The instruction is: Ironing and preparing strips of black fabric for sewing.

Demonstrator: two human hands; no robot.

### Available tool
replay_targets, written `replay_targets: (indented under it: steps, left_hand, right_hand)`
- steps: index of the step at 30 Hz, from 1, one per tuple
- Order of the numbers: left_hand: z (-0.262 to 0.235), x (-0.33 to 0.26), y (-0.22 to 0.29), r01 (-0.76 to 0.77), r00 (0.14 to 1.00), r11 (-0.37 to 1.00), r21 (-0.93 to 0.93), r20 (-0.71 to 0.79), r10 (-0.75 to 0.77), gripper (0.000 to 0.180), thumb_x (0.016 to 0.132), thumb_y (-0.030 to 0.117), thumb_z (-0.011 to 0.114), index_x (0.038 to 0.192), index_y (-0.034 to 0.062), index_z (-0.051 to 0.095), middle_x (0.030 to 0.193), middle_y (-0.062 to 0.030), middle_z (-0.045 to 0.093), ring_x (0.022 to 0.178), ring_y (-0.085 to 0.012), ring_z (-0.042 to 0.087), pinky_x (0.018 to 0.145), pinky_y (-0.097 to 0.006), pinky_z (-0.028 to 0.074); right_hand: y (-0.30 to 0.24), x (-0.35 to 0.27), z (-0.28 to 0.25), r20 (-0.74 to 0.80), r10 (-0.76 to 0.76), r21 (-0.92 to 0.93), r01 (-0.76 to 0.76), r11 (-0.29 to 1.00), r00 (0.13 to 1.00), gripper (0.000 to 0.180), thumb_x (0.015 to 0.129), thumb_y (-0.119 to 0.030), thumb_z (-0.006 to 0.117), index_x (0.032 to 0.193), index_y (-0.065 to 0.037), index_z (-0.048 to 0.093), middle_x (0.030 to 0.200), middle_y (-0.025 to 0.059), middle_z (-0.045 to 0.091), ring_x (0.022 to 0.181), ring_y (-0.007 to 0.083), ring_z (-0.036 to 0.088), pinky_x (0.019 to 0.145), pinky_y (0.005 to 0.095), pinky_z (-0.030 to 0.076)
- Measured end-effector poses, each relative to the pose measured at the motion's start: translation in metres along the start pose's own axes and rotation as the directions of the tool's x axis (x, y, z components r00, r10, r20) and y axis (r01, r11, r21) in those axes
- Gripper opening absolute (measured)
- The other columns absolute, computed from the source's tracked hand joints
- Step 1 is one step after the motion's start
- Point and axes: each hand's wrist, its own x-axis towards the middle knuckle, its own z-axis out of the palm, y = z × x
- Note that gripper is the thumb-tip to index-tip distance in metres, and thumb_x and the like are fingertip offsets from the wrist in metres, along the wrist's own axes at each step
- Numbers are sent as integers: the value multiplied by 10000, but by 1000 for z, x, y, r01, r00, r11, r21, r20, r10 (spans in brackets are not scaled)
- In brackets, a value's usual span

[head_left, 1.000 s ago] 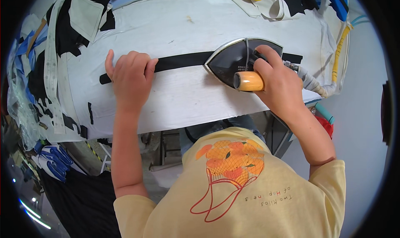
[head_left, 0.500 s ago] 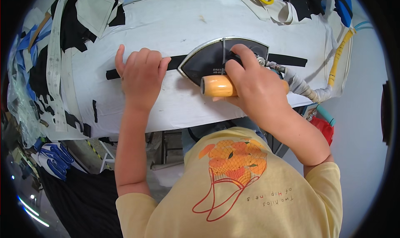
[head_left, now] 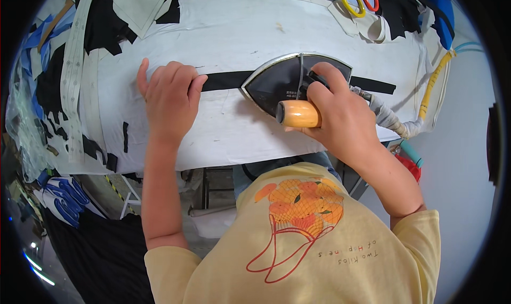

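A narrow black fabric strip (head_left: 230, 80) lies across the white padded table. My left hand (head_left: 171, 94) is curled closed over its left end, thumb against the strip and little finger sticking out; that end is hidden beneath it. My right hand (head_left: 343, 110) is wrapped around the orange-brown handle of an iron (head_left: 274, 86). The iron's dark, silver-edged plate rests across the strip, its point toward my left hand. Beyond the iron, the strip's other end shows at the right.
Scissors with yellow and red handles (head_left: 357, 3) lie at the far right, by pale and black cloth scraps. A wrapped hose (head_left: 391, 118) runs rightward from the iron. Black pieces and a long pale strip with printed marks (head_left: 74, 86) cover the table's left side.
My left hand has shifted left along the strip, covering the end that stuck out past it. The iron is slightly farther right in view, though the view itself has also shifted.
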Motion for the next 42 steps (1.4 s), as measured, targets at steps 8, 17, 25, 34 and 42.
replay_targets:
  steps: [8, 17, 25, 34, 42]
  left_hand:
    - [0, 3, 2, 23, 999, 1000, -4, 34, -23, 205, 797, 238, 761, 822, 169, 569, 801, 41, 551, 820, -163, 555, 1134, -485, 235]
    - [-10, -11, -24, 21, 999, 998, 56, -32, -19, 235, 794, 276, 766, 838, 173, 560, 857, 40, 550, 869, -159, 552, 1145, -507, 221]
    - [-14, -8, -30, 83, 997, 995, 60, -8, -83, 190, 817, 254, 740, 826, 160, 575, 815, 34, 560, 845, -177, 566, 1139, -497, 230]
    - [-13, -9, -32, 89, 996, 995, 35, -16, -89, 230, 777, 263, 768, 807, 161, 564, 790, 36, 551, 832, -177, 566, 1135, -503, 241]
    - [-15, -13, -37, 77, 997, 997, 10, -24, -77, 250, 765, 283, 782, 840, 165, 574, 797, 34, 559, 855, -169, 570, 1135, -504, 237]
  right_hand:
    - [-26, 11, -3, 16, 3, 10, -3, 1000, 1000, 448, 664, -212, 840, 948, -42, 539, 1265, 226, 510, 699, 312, 676, 590, 374, 551]
    - [-27, 16, 5, 10, 9, -16, -9, 1000, 1000, 459, 638, -184, 844, 949, -38, 541, 1274, 206, 518, 709, 304, 678, 604, 370, 559]
    - [-30, 16, 3, 16, 44, -16, -44, 999, 999, 481, 642, -268, 868, 936, -62, 548, 1276, 148, 524, 727, 318, 667, 596, 394, 546]
    - [-66, 32, 7, 26, 5, -11, -5, 1000, 1000, 515, 648, -321, 874, 959, -71, 549, 1292, 115, 507, 665, 289, 663, 526, 382, 525]
    - [-77, 42, 13, 21, -106, -51, 106, 993, 994, 428, 655, -211, 822, 908, -35, 525, 1224, 254, 539, 631, 234, 675, 524, 318, 542]
